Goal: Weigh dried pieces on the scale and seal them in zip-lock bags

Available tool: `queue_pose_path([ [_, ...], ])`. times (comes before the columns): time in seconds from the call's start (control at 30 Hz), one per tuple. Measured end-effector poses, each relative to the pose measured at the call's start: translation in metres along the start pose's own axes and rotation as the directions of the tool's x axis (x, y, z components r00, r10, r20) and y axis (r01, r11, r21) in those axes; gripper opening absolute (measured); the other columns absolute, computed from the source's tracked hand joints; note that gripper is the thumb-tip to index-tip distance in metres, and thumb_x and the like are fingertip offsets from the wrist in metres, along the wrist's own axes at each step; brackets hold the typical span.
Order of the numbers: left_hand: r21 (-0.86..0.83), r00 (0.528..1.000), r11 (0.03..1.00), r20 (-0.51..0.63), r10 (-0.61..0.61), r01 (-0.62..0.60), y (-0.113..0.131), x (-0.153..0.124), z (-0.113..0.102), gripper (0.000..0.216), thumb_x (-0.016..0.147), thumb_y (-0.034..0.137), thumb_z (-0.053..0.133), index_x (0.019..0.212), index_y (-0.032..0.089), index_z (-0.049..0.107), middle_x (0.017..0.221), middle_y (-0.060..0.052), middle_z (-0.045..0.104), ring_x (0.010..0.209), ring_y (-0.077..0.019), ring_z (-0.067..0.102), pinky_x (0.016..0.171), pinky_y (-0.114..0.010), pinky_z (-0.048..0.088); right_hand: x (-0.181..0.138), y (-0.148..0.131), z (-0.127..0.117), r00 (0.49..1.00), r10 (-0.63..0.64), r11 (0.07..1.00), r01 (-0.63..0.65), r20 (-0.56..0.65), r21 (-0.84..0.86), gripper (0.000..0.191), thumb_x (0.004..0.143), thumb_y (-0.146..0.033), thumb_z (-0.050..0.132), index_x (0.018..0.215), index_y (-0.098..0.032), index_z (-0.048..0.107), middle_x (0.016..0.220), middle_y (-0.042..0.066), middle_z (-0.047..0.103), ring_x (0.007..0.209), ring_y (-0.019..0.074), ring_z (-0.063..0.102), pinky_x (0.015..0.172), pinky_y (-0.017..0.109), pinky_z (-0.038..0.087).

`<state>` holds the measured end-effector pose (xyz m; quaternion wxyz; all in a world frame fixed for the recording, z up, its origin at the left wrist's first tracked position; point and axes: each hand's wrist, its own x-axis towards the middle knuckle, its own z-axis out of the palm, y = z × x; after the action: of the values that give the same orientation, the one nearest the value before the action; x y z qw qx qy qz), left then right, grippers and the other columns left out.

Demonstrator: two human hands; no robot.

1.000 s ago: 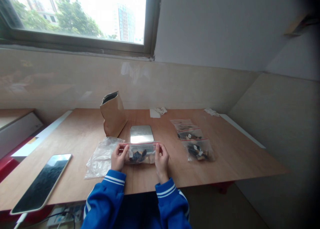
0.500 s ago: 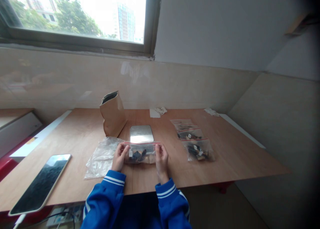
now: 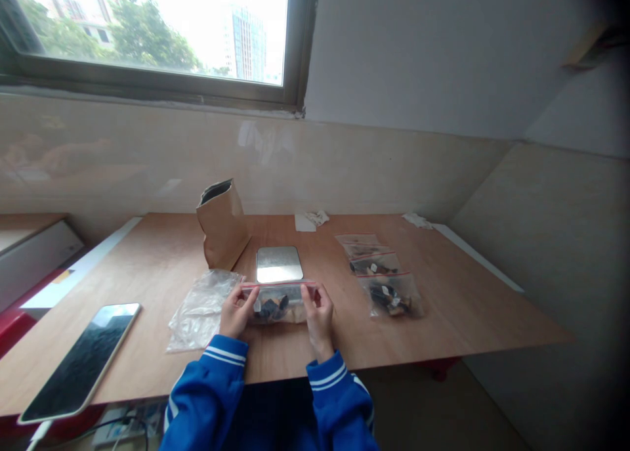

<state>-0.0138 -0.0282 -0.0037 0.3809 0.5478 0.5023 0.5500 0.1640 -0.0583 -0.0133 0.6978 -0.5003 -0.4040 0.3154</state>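
Note:
A small clear zip bag with a red seal strip and dark and tan pieces inside is held upright just above the wooden table. My left hand pinches its left top corner. My right hand pinches the right top corner, fingertips on the seal. Both sleeves are blue with white stripes. Right behind the bag lies a small silver scale.
A stack of empty clear bags lies left of my hands. An open brown paper bag stands behind. Three filled zip bags lie in a row at right. A phone lies at front left. Crumpled paper rests near the wall.
My fingers have slid a little inward along the bag's seal strip. The bag has stayed in place between my hands.

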Motion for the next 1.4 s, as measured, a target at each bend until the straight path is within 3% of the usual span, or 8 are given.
queue_pose_path([
  [0.17, 0.013, 1.000, 1.000, 0.004, 0.022, -0.022, -0.002, 0.000, -0.001, 0.035, 0.071, 0.050, 0.066, 0.082, 0.017, 0.064, 0.072, -0.001, 0.065, 0.063, -0.0152, 0.059, 0.061, -0.027, 0.047, -0.001, -0.002, 0.000, 1.000, 0.003, 1.000, -0.003, 0.005, 0.008, 0.029, 0.080, -0.044, 0.061, 0.083, -0.015, 0.061, 0.077, 0.003, 0.063, 0.073, 0.0160, 0.059, 0.069, 0.028, 0.049],
  [0.33, -0.050, 0.997, 0.998, 0.070, 0.044, -0.041, -0.009, 0.002, -0.002, 0.034, 0.075, 0.048, 0.064, 0.088, 0.017, 0.064, 0.083, -0.004, 0.068, 0.080, -0.0185, 0.063, 0.076, -0.030, 0.050, -0.002, -0.002, 0.001, 0.998, 0.039, 0.997, -0.041, 0.041, 0.067, 0.030, 0.081, -0.045, 0.061, 0.083, -0.015, 0.062, 0.078, 0.004, 0.065, 0.072, 0.0158, 0.060, 0.068, 0.027, 0.050],
  [0.5, -0.044, 0.995, 0.999, 0.094, 0.020, -0.016, -0.010, 0.002, 0.000, 0.036, 0.070, 0.044, 0.071, 0.092, 0.016, 0.067, 0.094, -0.007, 0.072, 0.095, -0.0220, 0.064, 0.093, -0.036, 0.046, -0.002, -0.002, 0.002, 0.995, 0.050, 0.990, -0.061, 0.085, 0.126, 0.037, 0.078, -0.040, 0.065, 0.105, -0.016, 0.061, 0.097, 0.008, 0.067, 0.086, 0.0190, 0.064, 0.077, 0.031, 0.052],
  [0.6, -0.098, 0.991, 0.994, 0.133, -0.034, 0.047, -0.008, 0.002, 0.000, 0.036, 0.069, 0.045, 0.071, 0.089, 0.015, 0.068, 0.092, -0.008, 0.073, 0.090, -0.0225, 0.067, 0.088, -0.037, 0.050, -0.002, -0.003, 0.003, 0.992, 0.070, 0.991, -0.081, 0.106, 0.109, 0.035, 0.077, -0.040, 0.066, 0.103, -0.016, 0.062, 0.094, 0.007, 0.069, 0.085, 0.0192, 0.066, 0.077, 0.033, 0.053],
  [0.83, -0.154, 0.994, 0.984, 0.086, -0.073, 0.085, -0.002, 0.000, -0.001, 0.035, 0.064, 0.043, 0.076, 0.084, 0.015, 0.069, 0.084, -0.006, 0.074, 0.081, -0.0222, 0.068, 0.080, -0.036, 0.054, -0.003, -0.001, 0.005, 0.990, 0.063, 0.995, -0.072, 0.124, 0.073, 0.026, 0.077, -0.040, 0.068, 0.085, -0.015, 0.066, 0.081, 0.006, 0.070, 0.076, 0.0188, 0.066, 0.073, 0.032, 0.053],
  [1.4, -0.154, 0.992, 0.980, 0.051, -0.116, 0.122, -0.009, 0.003, -0.004, 0.035, 0.063, 0.044, 0.076, 0.080, 0.013, 0.070, 0.080, -0.006, 0.073, 0.078, -0.0204, 0.067, 0.077, -0.031, 0.051, -0.003, 0.001, 0.003, 0.989, 0.043, 0.998, -0.048, 0.143, 0.032, 0.027, 0.080, -0.039, 0.065, 0.089, -0.014, 0.067, 0.084, 0.007, 0.070, 0.080, 0.0190, 0.065, 0.074, 0.030, 0.051],
])
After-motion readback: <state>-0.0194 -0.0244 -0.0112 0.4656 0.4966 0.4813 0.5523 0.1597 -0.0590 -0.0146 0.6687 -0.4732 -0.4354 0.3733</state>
